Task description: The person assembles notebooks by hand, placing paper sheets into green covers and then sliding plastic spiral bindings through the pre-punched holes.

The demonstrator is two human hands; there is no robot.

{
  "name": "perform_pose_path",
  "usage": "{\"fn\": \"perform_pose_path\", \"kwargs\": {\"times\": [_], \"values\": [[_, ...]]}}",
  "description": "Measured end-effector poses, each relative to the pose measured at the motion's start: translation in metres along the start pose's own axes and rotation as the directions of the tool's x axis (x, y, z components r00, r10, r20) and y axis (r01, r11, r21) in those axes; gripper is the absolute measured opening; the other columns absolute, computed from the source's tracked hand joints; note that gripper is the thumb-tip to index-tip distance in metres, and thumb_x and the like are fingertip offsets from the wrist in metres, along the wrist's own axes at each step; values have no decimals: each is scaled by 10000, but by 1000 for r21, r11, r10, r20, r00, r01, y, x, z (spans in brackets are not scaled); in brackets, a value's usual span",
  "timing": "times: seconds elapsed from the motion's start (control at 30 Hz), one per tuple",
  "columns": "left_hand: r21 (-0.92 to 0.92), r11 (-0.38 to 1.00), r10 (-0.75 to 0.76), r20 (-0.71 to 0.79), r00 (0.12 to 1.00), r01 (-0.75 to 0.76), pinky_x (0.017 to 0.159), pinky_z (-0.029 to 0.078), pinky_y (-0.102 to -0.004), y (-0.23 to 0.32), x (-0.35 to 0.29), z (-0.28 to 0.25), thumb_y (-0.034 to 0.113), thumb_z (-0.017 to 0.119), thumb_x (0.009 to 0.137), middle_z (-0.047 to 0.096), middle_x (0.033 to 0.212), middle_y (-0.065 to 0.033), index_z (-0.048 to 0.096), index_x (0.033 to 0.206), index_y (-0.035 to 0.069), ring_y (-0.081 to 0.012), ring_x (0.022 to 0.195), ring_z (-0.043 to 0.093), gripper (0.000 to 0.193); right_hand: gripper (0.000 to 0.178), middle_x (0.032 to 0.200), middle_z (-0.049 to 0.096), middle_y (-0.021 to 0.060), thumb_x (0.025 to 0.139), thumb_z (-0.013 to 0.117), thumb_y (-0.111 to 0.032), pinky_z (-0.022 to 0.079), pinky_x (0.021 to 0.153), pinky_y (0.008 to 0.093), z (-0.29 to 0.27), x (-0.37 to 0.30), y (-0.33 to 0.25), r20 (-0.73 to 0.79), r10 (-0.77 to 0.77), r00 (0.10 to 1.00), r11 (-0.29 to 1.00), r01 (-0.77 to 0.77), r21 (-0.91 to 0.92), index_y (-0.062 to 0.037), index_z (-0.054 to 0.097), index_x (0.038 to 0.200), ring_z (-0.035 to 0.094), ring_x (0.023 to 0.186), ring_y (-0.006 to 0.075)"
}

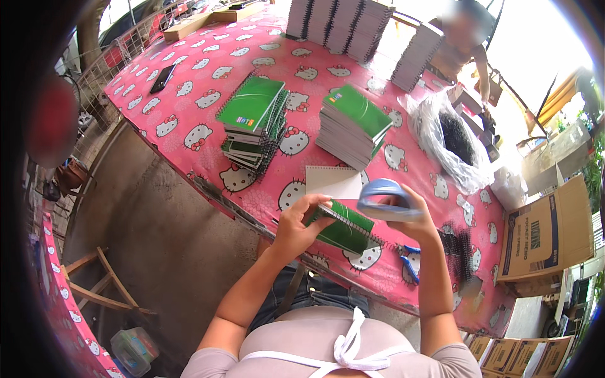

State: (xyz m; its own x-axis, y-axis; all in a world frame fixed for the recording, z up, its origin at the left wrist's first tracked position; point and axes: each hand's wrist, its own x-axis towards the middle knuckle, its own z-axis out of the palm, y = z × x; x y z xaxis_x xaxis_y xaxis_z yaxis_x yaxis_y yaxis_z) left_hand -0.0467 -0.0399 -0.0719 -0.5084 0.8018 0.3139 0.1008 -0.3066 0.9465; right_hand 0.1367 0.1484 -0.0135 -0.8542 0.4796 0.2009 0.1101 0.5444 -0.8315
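Observation:
My left hand [301,225] grips a small green spiral notebook [343,238] by its left end, thumb on the near side. A black wire coil runs along the notebook's edge and sticks out past its right end. My right hand [416,217] is closed around a blue, rounded, ring-like tool [386,196], smeared by motion, just right of the notebook and above it. Blue-handled pliers [411,264] lie on the table below my right hand. Beyond the notebook lies a white punched sheet or pad [333,181].
Green notebooks stand in a coiled stack [255,110] and another stack [356,116]. Loose black coils [463,252] lie right, near a plastic bag [450,142] of coils. Tall notebook rows [337,28] stand at the back. A cardboard box [545,230] and another person [463,41] are at right.

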Motion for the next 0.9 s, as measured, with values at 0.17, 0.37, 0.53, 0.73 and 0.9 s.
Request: {"fn": "perform_pose_path", "kwargs": {"times": [0.17, 0.37, 0.53, 0.73, 0.9], "values": [[-174, 971, -159, 45, 986, 164, 905, 502, -255, 1, -1, -11, -98, 668, 816, 658, 1113, -66, 595, 1219, 30, -110, 1012, 614, 429, 264, 798, 625, 162, 696, 711, -103, 502, 664, 407, 9, 7, -3, -174, 4, 985, 797, -109, -594, -56, 531, 884, 650, 777, 326], [-239, 968, -60, 68, 996, 74, 875, 530, -266, -1, 2, -11, -98, 688, 799, 672, 1058, -70, 643, 1100, 16, -138, 988, 636, 324, 504, 1216, 533, 224, 720, 718, -134, 501, 827, 472, -53, -23, 49, -516, 103, 851, 612, -463, -641, -20, 488, 1154, 569, 1060, 419], [-25, 973, 226, -74, 971, -228, 831, 562, -346, 29, 5, -2, -81, 759, 730, 674, 968, -103, 640, 929, 28, -201, 922, 665, 256, 744, 1380, 417, 242, 679, 812, -282, 388, 1009, 483, -43, -89, 28, -239, 3, 971, 709, -171, -684, -22, 455, 1277, 423, 1258, 425], [357, 841, 389, 125, 913, -407, 727, 581, -318, 37, -13, 12, -53, 795, 685, 673, 960, -128, 634, 896, 19, -226, 835, 673, 275, 532, 1257, 500, 210, 813, 708, -274, 386, 988, 459, 17, -164, 2, -314, 198, 929, 598, -368, -712, -30, 523, 1248, 496, 1154, 384], [372, 842, 412, 23, 911, -390, 659, 570, -276, 19, -20, 24, -58, 799, 679, 672, 944, -159, 629, 878, -4, -221, 805, 666, 267, 450, 1131, 546, 172, 826, 690, -256, 404, 925, 458, 45, -122, -54, -233, 239, 943, 923, -295, -247, -37, 573, 1200, 521, 1049, 340]]}}
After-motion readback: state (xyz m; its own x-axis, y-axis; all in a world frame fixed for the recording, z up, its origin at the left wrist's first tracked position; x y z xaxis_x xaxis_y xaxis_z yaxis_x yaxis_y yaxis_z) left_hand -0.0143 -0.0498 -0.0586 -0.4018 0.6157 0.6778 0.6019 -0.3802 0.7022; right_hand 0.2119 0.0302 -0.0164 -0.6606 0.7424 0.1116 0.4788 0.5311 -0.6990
